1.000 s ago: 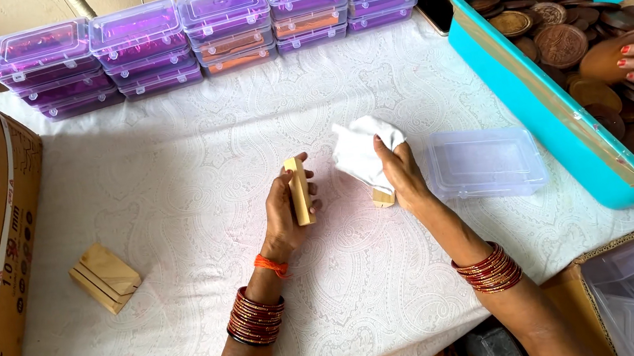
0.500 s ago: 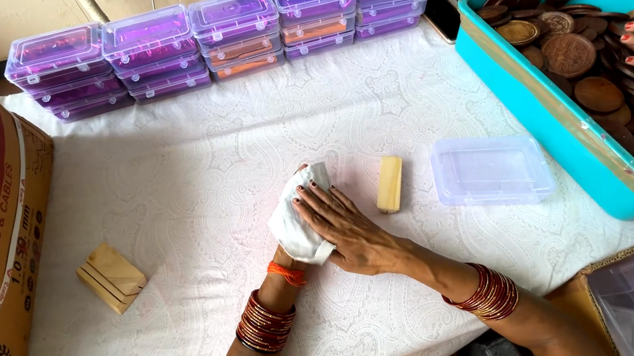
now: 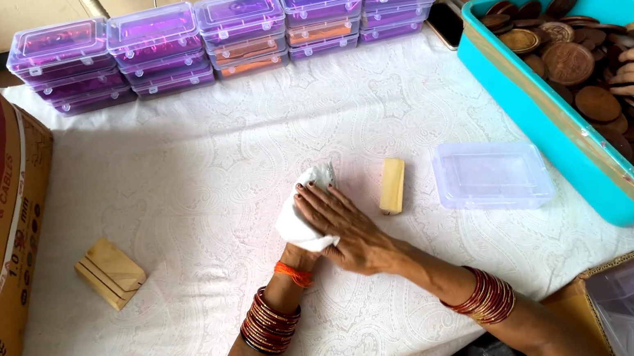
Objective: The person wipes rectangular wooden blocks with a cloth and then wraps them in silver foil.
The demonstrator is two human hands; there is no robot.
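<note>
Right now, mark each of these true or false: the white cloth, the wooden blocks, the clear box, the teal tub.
1. The right hand presses the white cloth over the left hand. True.
2. A small wooden block lies inside the clear box. False: it lies on the table, beside the box.
3. The teal tub holds brown discs. True.
4. The slotted wooden block sits in the cardboard box. False: on the tablecloth.

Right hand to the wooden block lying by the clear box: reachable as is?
Probably yes. The right hand rests on the white cloth over the left hand, and the wooden block lies just beside it on bare tablecloth. Nothing stands between them; the clear box sits beyond the block.
</note>
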